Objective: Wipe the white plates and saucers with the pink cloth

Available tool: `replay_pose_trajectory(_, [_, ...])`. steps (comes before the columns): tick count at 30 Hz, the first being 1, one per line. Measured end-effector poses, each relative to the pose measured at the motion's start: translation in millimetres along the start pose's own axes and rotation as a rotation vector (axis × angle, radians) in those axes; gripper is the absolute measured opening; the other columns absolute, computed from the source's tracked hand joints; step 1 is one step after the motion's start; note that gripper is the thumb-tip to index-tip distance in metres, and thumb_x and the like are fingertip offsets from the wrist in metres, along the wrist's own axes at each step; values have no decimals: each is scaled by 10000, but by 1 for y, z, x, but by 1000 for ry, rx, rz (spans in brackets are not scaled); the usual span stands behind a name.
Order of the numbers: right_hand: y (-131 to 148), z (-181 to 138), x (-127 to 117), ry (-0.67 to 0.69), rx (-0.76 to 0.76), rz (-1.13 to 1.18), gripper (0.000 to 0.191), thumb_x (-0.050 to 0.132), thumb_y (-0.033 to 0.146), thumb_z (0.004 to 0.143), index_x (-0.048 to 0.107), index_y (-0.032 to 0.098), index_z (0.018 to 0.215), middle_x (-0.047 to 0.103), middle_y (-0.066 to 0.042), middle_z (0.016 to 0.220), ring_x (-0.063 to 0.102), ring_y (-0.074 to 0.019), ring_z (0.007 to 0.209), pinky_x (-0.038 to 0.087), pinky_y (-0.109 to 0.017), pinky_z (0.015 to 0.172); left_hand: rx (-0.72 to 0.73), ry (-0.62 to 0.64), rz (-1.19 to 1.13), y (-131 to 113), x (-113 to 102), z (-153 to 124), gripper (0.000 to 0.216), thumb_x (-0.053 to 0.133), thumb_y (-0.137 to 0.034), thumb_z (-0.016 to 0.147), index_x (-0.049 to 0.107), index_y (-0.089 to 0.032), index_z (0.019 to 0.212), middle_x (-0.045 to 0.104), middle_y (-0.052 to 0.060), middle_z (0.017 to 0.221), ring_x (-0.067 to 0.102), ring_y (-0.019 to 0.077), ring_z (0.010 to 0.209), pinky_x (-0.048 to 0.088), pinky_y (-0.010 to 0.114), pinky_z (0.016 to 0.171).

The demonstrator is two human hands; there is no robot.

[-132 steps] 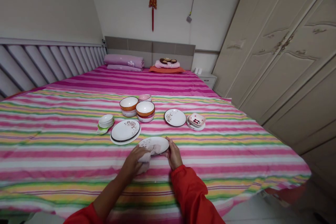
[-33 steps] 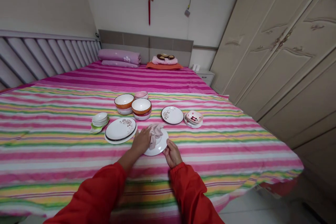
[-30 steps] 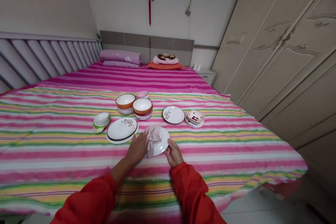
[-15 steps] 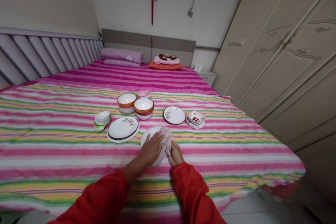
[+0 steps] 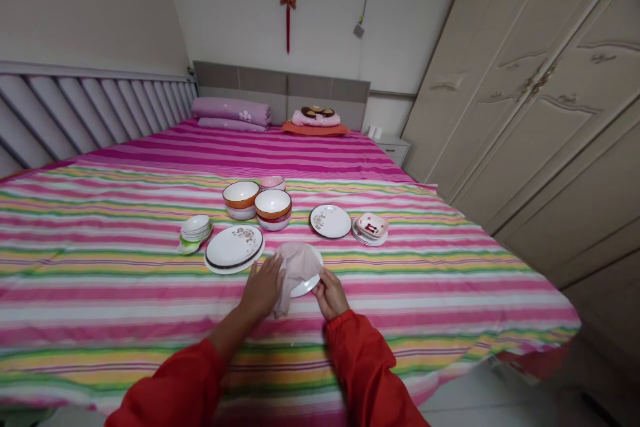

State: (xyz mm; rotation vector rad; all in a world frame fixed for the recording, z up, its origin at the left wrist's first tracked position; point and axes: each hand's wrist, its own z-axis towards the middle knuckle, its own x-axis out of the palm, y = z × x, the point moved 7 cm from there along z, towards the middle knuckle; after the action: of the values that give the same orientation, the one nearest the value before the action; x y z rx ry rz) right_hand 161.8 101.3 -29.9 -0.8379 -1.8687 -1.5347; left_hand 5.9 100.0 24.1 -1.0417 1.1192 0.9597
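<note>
A small white plate (image 5: pixel 309 281) is tilted up off the striped bedspread in front of me. My right hand (image 5: pixel 331 294) pinches its near right rim. My left hand (image 5: pixel 263 289) grips a pale pink cloth (image 5: pixel 295 267) that is draped over most of the plate's face and hangs down its left side. Both arms wear red sleeves.
Behind the plate stand a large oval plate (image 5: pixel 234 248), stacked small white dishes (image 5: pixel 195 228), orange-rimmed bowls (image 5: pixel 273 204), a round flowered plate (image 5: pixel 331 221) and a pink dish on saucers (image 5: pixel 371 226). The bed (image 5: pixel 450 267) ends near a wardrobe (image 5: pixel 540 113) on the right.
My left hand has swept the cloth back and forth over the plate, from its right side half a second ago to its left side now. My right hand has kept its hold on the rim.
</note>
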Motion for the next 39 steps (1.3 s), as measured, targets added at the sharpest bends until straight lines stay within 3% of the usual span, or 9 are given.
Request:
replay_pose_trajectory(4, [1,0,2,16,-23,-3,134,754,200,634,668,162,729,689,7,673,602,-105,597,493,-206,583,77,-51,6,-1,6,-31,484,294,-268,923,382,-133,1379,403,129,1433,326,256,1345,253,515,1076])
replay_pose_trajectory(8, [2,0,3,14,-31,-32,112,745,207,646,668,166,715,678,13,639,595,-109,568,483,-209,568,167,-79,-8,-22,6,-39,480,321,-287,919,397,-140,1370,395,123,1440,326,247,1345,263,495,1082])
replay_pose_trajectory(16, [2,2,7,45,-27,-55,192,730,228,645,688,162,820,718,-42,755,662,-183,739,532,-285,674,222,-70,-48,-63,3,10,496,328,-353,928,374,-171,1387,383,110,1451,307,239,1355,200,500,1107])
replay_pose_trajectory(20, [2,4,4,11,-22,-33,156,733,221,629,673,186,768,724,-36,775,665,-180,768,545,-286,682,144,-40,-55,-59,4,35,509,306,-396,929,363,-195,1394,367,102,1461,289,245,1363,173,512,1107])
replay_pose_trajectory(24, [1,2,3,14,-8,-35,165,749,211,623,662,178,760,724,-40,776,666,-175,746,548,-293,681,57,33,-51,-41,3,42,498,260,-362,939,368,-177,1389,348,103,1469,293,243,1361,199,506,1097])
replay_pose_trajectory(28, [1,1,1,13,-11,-28,163,753,241,656,653,166,760,713,-32,734,653,-153,671,541,-293,677,-10,20,-31,-15,1,29,489,254,-330,940,373,-165,1384,370,115,1455,310,251,1353,224,515,1083])
replay_pose_trajectory(32, [-1,1,0,16,1,6,164,762,249,663,636,163,723,693,-9,700,624,-122,624,520,-249,633,27,-68,-25,2,4,-2,490,258,-311,937,347,-178,1400,394,114,1444,328,239,1344,247,498,1077])
replay_pose_trajectory(36, [0,2,-2,19,-34,-26,173,763,266,670,629,162,704,666,9,646,586,-101,563,469,-196,536,119,-134,0,-2,13,-32,493,303,-270,917,363,-151,1393,388,117,1449,284,246,1364,247,479,1085])
replay_pose_trajectory(39, [1,1,-2,15,-44,-45,171,761,271,665,636,166,717,666,18,643,589,-104,567,465,-197,544,213,-147,8,-20,17,-41,505,334,-231,896,364,-151,1394,379,111,1455,262,248,1373,235,472,1094])
